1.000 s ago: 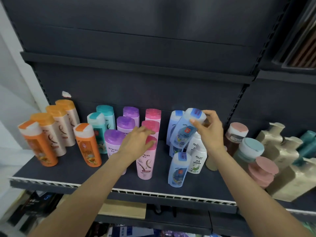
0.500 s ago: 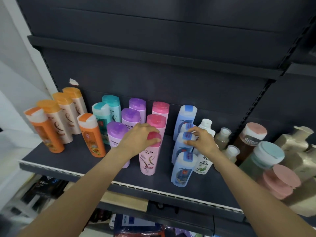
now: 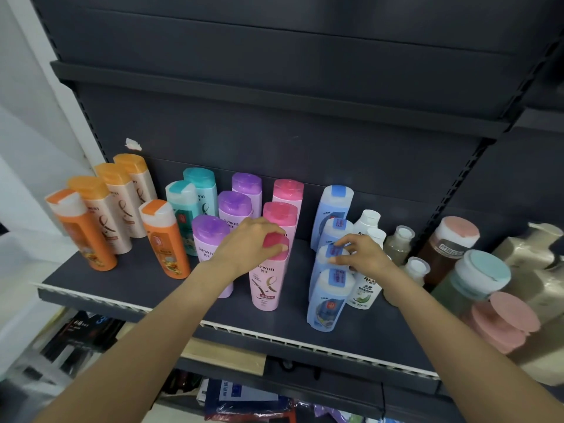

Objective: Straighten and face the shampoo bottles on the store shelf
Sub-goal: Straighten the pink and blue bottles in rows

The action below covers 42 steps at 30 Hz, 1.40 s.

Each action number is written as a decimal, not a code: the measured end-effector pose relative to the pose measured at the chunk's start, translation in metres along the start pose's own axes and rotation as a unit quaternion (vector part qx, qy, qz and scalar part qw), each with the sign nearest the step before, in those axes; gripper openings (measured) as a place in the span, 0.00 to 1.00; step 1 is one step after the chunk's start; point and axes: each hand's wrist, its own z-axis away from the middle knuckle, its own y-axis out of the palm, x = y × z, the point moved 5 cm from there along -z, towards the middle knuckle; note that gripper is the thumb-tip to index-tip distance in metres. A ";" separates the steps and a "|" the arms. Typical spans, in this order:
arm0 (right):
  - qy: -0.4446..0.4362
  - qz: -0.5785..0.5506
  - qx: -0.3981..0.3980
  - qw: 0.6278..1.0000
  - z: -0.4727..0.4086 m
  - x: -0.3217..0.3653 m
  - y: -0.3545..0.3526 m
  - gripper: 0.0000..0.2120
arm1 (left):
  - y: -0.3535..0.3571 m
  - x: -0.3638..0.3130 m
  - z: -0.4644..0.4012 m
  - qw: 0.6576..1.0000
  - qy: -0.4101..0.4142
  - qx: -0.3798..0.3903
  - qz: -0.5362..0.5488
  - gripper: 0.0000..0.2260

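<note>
the shelf [image 3: 351, 325] carries rows of shampoo bottles [image 3: 235, 209] running front to back, side by side. at the far left stand four bottles in a row [image 3: 113, 206], with one more [image 3: 166, 239] just to their right, nearer the front. next to the right come three rows, each front to back. the left hand [image 3: 247, 245] rests on the cap of the front bottle [image 3: 268, 279] of the third of those rows. further right, four bottles stand in a file [image 3: 332, 270]; the right hand [image 3: 363, 257] pinches the cap of the second from the front. small bottles [image 3: 369, 285] stand just beside that file on its right, and jars [image 3: 451, 245] lie beyond them at the right end.
</note>
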 end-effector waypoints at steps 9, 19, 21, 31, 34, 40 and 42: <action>-0.075 0.024 -0.147 0.986 -0.015 0.020 -0.036 0.13 | -0.008 0.000 -0.014 0.996 -0.003 -0.075 0.043 0.14; -0.038 0.169 -0.061 0.983 -0.056 0.017 -0.016 0.23 | 0.005 0.003 -0.036 0.998 -0.019 0.031 -0.046 0.26; -0.042 0.149 -0.088 0.984 -0.058 0.016 -0.017 0.20 | 0.006 0.004 -0.036 0.998 -0.023 0.038 -0.052 0.25; -0.137 -0.018 -0.221 0.966 -0.017 0.044 -0.057 0.15 | -0.002 -0.007 -0.038 0.999 -0.014 -0.034 0.034 0.20; -0.165 -0.061 -0.262 0.949 0.005 0.060 -0.076 0.14 | -0.009 -0.026 -0.036 0.993 0.028 -0.083 0.077 0.17; -0.166 -0.171 -0.323 0.916 0.039 0.070 -0.111 0.11 | -0.011 -0.055 -0.038 0.987 0.029 -0.085 0.134 0.23; -0.142 -0.270 -0.315 0.899 0.049 0.066 -0.116 0.10 | -0.012 -0.056 -0.042 0.981 -0.029 -0.077 0.178 0.26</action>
